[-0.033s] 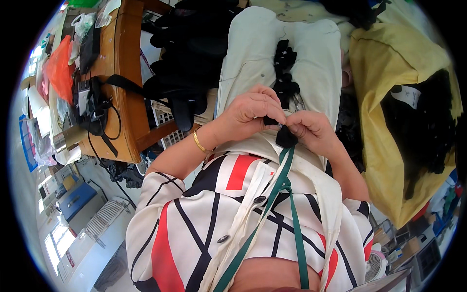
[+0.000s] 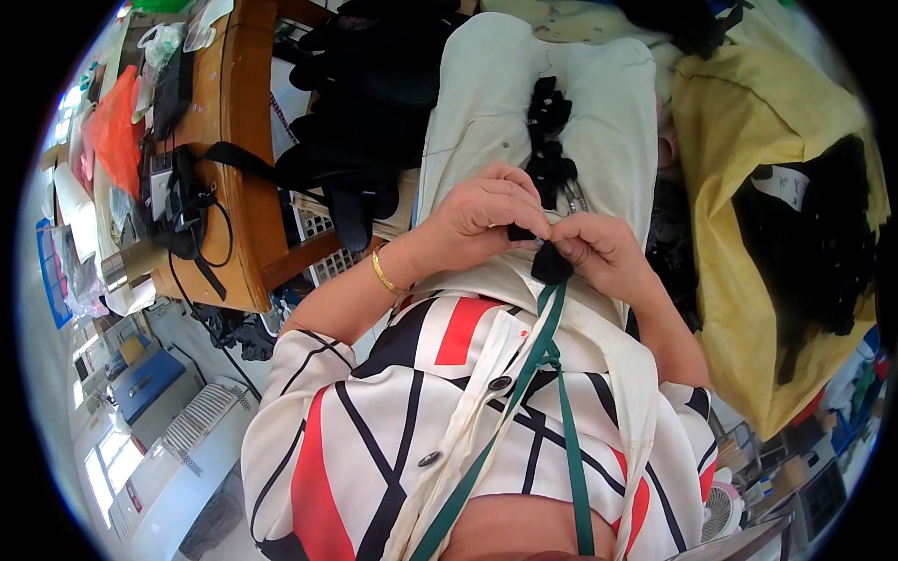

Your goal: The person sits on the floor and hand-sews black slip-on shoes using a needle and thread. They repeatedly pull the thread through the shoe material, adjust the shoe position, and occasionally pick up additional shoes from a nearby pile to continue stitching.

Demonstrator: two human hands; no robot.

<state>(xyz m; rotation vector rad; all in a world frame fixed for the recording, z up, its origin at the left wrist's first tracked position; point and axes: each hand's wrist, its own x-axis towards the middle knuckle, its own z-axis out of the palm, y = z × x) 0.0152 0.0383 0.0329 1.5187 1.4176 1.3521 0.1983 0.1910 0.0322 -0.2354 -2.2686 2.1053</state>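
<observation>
Both my hands meet over my lap around a small black fabric piece (image 2: pixel 552 266), which has a tiny shiny spot near my fingertips. My left hand (image 2: pixel 486 213) pinches it from one side, with its fingers bent and pressed together. On the other side, the thumb and finger of my right hand (image 2: pixel 600 245) close on it. Part of the piece is hidden by my fingers. Just beyond lie several black fabric pieces (image 2: pixel 550 168) with small shiny spots, in a row on the cream apron (image 2: pixel 468 103). Thin silvery metal pieces (image 2: pixel 574 198) rest beside them.
A wooden table (image 2: pixel 253 187) with a black strap and cables stands at my left. Dark shoe-like items (image 2: pixel 360 103) are piled beside it. To my right sits a yellow cloth sack (image 2: pixel 739 271) holding black material. A green ribbon (image 2: pixel 540 355) hangs down my front.
</observation>
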